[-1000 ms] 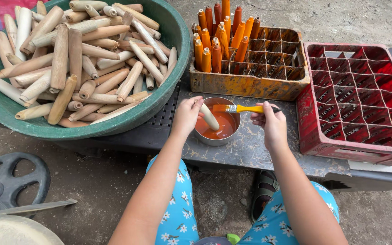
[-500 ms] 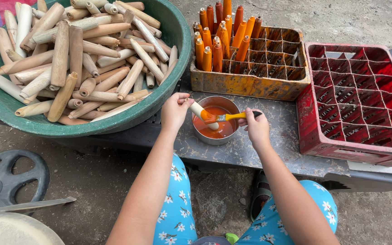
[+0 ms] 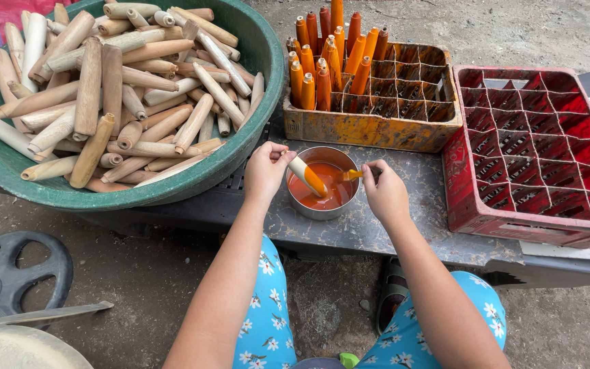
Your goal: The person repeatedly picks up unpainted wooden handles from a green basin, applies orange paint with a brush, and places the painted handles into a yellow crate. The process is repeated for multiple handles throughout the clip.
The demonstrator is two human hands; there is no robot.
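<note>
Over the small metal bowl [image 3: 322, 183] near the front edge of the worktop [image 3: 377, 232], the left hand [image 3: 265, 171] pinches a short wooden stick [image 3: 306, 175] by its bare upper end, fingers closed round it, its lower end coated orange and tilted into the paint. Just beside it, the right hand [image 3: 385, 193] grips a yellow-handled brush [image 3: 352, 175] whose tip reaches over the bowl. Such a stick looks light and stiff (wet paint would make the coated end slippery), so the dry end seems the place to hold. Behind the bowl stands an orange-stained crate [image 3: 377, 126] with painted sticks upright; a red crate [image 3: 537, 150] sits at the right edge, a green basin [image 3: 240, 147] of bare sticks at the left. Below lies dirt ground.
</note>
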